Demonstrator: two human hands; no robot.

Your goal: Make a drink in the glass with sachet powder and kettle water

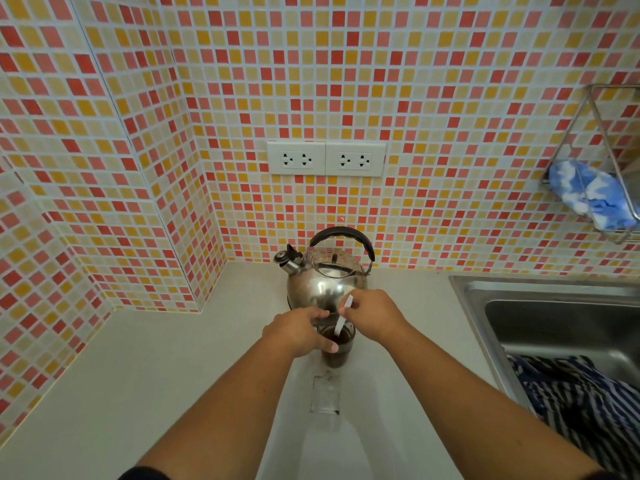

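Glass (336, 344) lower centre, fragile, slick | my left hand (300, 332) wraps its side | right hand (372, 315) pinches white spoon (343, 318), stirring dark drink | kettle (325, 275) behind

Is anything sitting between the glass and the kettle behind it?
Nothing visible does. The kettle stands right behind the glass; only the right hand with the white spoon hovers over that gap.

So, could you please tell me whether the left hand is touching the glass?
Touching. The head view shows the left hand wrapped around the upper part of the glass, its thumb lying against the near wall.
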